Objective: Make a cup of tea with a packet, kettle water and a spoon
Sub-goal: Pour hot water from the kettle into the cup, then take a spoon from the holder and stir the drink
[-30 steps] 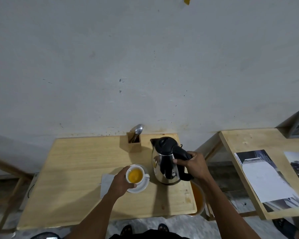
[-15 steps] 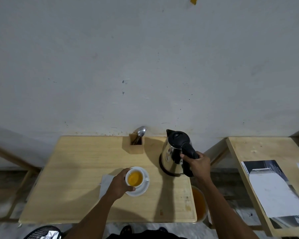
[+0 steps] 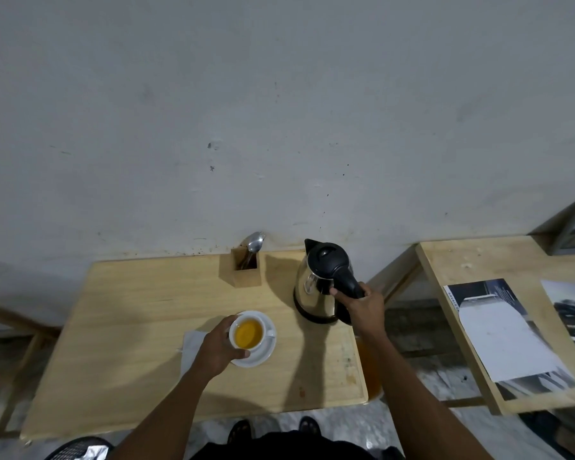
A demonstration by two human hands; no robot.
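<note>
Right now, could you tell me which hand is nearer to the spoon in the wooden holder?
Right. The right hand grips the kettle handle beside the spoon; the left hand holds the cup, farther forward.

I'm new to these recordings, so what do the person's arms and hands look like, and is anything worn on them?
Both arms are bare as far as the picture shows: no sleeves, gloves, watch or rings visible on the left hand or the right hand. Any sleeves would lie outside the frame. The fingers are uncovered. No markings can be made out.
</note>
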